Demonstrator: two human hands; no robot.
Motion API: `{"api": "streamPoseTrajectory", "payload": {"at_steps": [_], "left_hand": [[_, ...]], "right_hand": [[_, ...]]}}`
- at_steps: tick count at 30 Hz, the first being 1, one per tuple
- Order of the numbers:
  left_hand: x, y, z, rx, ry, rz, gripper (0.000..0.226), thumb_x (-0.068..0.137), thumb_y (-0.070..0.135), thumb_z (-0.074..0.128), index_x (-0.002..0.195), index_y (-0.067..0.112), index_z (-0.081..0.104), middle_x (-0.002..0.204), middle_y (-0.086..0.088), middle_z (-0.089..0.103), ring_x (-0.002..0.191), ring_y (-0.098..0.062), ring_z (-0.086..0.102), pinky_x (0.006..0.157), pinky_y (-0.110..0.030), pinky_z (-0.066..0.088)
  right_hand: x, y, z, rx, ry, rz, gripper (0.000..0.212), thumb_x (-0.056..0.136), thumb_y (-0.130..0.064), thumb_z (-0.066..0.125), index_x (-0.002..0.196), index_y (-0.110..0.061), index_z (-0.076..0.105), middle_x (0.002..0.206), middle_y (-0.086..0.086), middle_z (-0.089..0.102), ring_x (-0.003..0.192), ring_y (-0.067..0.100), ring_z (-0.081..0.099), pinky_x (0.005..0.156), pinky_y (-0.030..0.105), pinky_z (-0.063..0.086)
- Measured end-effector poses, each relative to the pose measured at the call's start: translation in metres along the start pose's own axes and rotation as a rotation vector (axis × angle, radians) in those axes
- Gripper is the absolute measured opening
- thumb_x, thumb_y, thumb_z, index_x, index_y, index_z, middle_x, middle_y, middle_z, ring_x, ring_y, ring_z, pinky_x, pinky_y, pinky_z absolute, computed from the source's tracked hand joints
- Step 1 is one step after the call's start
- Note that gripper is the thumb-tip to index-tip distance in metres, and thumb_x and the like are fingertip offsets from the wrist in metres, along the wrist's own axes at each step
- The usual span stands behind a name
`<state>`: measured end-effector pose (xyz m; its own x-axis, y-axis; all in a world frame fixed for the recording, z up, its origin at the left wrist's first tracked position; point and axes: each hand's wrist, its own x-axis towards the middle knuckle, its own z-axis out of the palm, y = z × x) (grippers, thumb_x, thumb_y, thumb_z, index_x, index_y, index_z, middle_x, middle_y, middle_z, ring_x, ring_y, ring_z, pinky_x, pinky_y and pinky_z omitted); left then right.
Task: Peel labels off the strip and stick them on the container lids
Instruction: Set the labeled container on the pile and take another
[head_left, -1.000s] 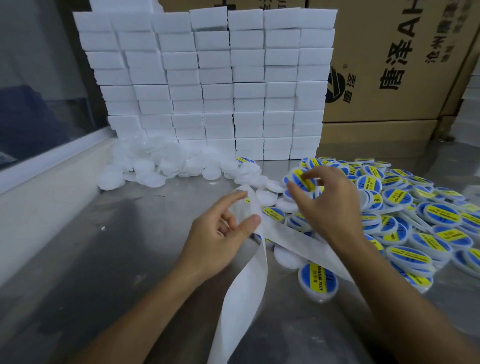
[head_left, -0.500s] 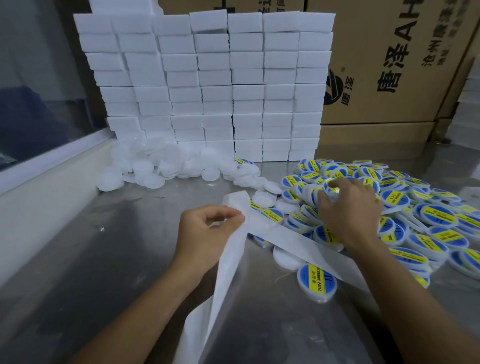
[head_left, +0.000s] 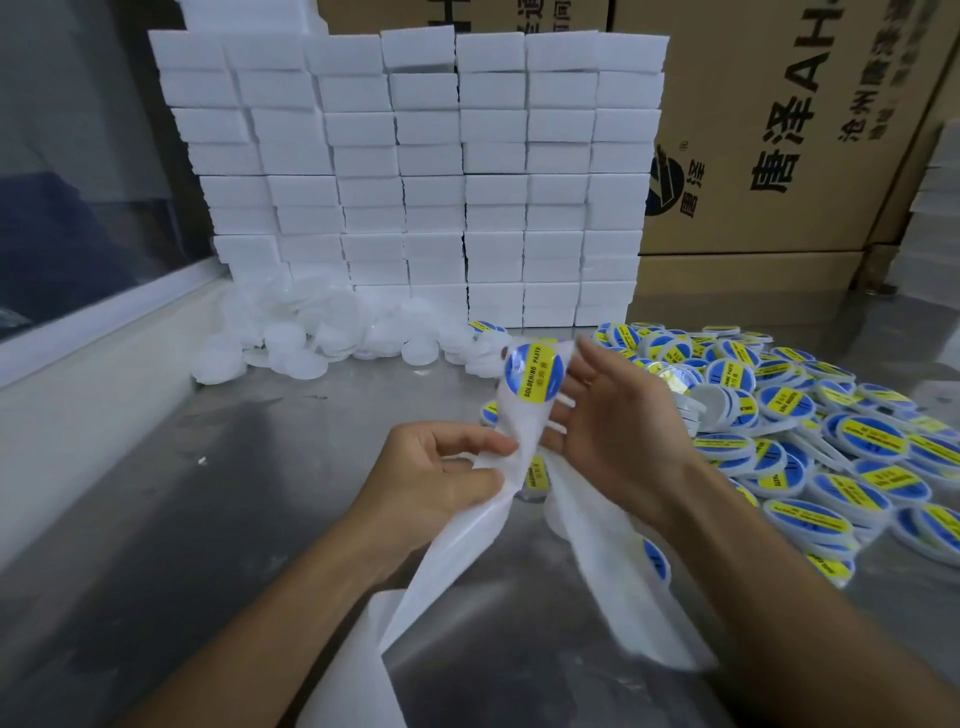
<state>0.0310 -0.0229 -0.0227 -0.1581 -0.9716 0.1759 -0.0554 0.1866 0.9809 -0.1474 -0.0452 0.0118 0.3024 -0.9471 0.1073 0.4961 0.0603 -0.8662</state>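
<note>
The white backing strip (head_left: 457, 540) hangs over my hands and trails down onto the steel table on both sides. At its top fold sits a round blue and yellow label (head_left: 534, 371), facing me. My left hand (head_left: 441, 473) pinches the strip just below and left of that label. My right hand (head_left: 618, 431) is beside the label with its fingers spread and nearly straight, their tips touching the strip's right edge. Labelled lids (head_left: 872, 447) lie in a heap right of my hands. Plain white lids (head_left: 311, 338) are heaped at the back left.
A wall of stacked white boxes (head_left: 415, 182) stands at the back, with brown cartons (head_left: 779, 130) to its right. A white ledge (head_left: 78, 395) under a window runs along the left. Bare steel table (head_left: 208, 519) lies to the left of my hands.
My right hand has come back from the labelled heap to the strip. My left hand has fed the strip along, bringing a fresh label up to the top fold.
</note>
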Motion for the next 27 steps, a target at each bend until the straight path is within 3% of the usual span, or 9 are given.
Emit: {"api": "streamPoseTrajectory", "payload": {"at_steps": [3, 6, 9, 13, 17, 18, 21, 25, 27], "left_hand": [[0.001, 0.0, -0.005, 0.101, -0.021, -0.099, 0.026, 0.063, 0.003, 0.072, 0.075, 0.025, 0.079, 0.073, 0.001, 0.074, 0.058, -0.009, 0.062, 0.058, -0.018, 0.051], [0.002, 0.0, -0.008, 0.113, -0.068, -0.147, 0.019, 0.056, 0.008, 0.065, 0.069, 0.02, 0.073, 0.068, -0.002, 0.069, 0.055, -0.014, 0.056, 0.053, -0.021, 0.046], [0.003, 0.002, -0.009, -0.058, -0.132, -0.169, 0.022, 0.061, 0.008, 0.068, 0.081, 0.015, 0.06, 0.066, -0.013, 0.057, 0.051, -0.021, 0.049, 0.047, -0.025, 0.043], [0.001, 0.004, -0.005, -0.074, -0.184, -0.089, 0.035, 0.073, 0.023, 0.082, 0.104, 0.013, 0.067, 0.092, -0.018, 0.071, 0.068, -0.028, 0.065, 0.058, -0.034, 0.053], [0.0, 0.0, 0.002, 0.006, -0.172, -0.039, 0.012, 0.086, 0.0, 0.068, 0.097, 0.005, 0.068, 0.075, -0.022, 0.066, 0.053, -0.026, 0.062, 0.052, -0.03, 0.053], [0.001, -0.002, 0.001, 0.025, -0.165, -0.051, 0.016, 0.087, -0.006, 0.062, 0.097, 0.005, 0.068, 0.075, -0.023, 0.065, 0.049, -0.024, 0.059, 0.049, -0.028, 0.05], [0.002, -0.005, -0.002, 0.164, -0.192, -0.115, 0.03, 0.086, -0.007, 0.053, 0.092, 0.016, 0.071, 0.077, -0.018, 0.069, 0.044, -0.018, 0.051, 0.045, -0.024, 0.044], [0.005, -0.009, -0.007, 0.288, -0.217, -0.178, 0.026, 0.084, -0.001, 0.054, 0.074, 0.015, 0.072, 0.054, 0.003, 0.06, 0.041, -0.009, 0.047, 0.045, -0.022, 0.039], [0.006, -0.01, -0.009, 0.277, -0.198, -0.206, 0.018, 0.078, 0.007, 0.057, 0.068, 0.011, 0.071, 0.052, 0.004, 0.059, 0.043, -0.007, 0.048, 0.044, -0.019, 0.039]], "right_hand": [[-0.001, -0.005, -0.007, -0.067, 0.013, -0.134, 0.022, 0.095, -0.013, 0.05, 0.096, -0.018, 0.071, 0.11, 0.007, 0.068, 0.099, 0.024, 0.063, 0.097, 0.043, 0.047], [0.001, -0.007, -0.009, -0.142, 0.052, -0.243, 0.019, 0.097, -0.007, 0.051, 0.097, -0.015, 0.068, 0.101, 0.006, 0.071, 0.087, 0.017, 0.067, 0.079, 0.032, 0.056], [0.003, -0.003, -0.01, -0.21, 0.087, -0.276, 0.019, 0.096, -0.003, 0.051, 0.105, -0.011, 0.066, 0.095, 0.004, 0.073, 0.079, 0.015, 0.069, 0.068, 0.028, 0.056], [0.003, 0.008, -0.004, -0.375, 0.088, -0.323, 0.031, 0.094, 0.005, 0.051, 0.12, -0.01, 0.061, 0.107, 0.007, 0.073, 0.088, 0.019, 0.07, 0.067, 0.029, 0.057], [0.003, 0.018, -0.003, -0.491, 0.051, -0.334, 0.061, 0.091, 0.013, 0.052, 0.133, -0.031, 0.051, 0.116, 0.007, 0.07, 0.092, 0.029, 0.066, 0.076, 0.046, 0.055], [0.004, 0.02, -0.003, -0.499, 0.05, -0.338, 0.065, 0.089, 0.014, 0.051, 0.132, -0.035, 0.051, 0.114, 0.006, 0.07, 0.089, 0.029, 0.064, 0.076, 0.048, 0.054], [0.005, 0.02, -0.005, -0.458, 0.064, -0.342, 0.058, 0.089, 0.01, 0.054, 0.127, -0.034, 0.058, 0.105, -0.006, 0.072, 0.091, 0.016, 0.066, 0.075, 0.034, 0.055], [0.008, 0.015, -0.011, -0.364, 0.137, -0.313, 0.045, 0.092, 0.002, 0.052, 0.121, -0.03, 0.064, 0.108, -0.013, 0.073, 0.097, 0.013, 0.066, 0.09, 0.038, 0.053], [0.01, 0.012, -0.013, -0.259, 0.138, -0.312, 0.047, 0.092, 0.003, 0.051, 0.123, -0.03, 0.062, 0.117, -0.013, 0.07, 0.101, 0.013, 0.068, 0.089, 0.035, 0.054]]}}
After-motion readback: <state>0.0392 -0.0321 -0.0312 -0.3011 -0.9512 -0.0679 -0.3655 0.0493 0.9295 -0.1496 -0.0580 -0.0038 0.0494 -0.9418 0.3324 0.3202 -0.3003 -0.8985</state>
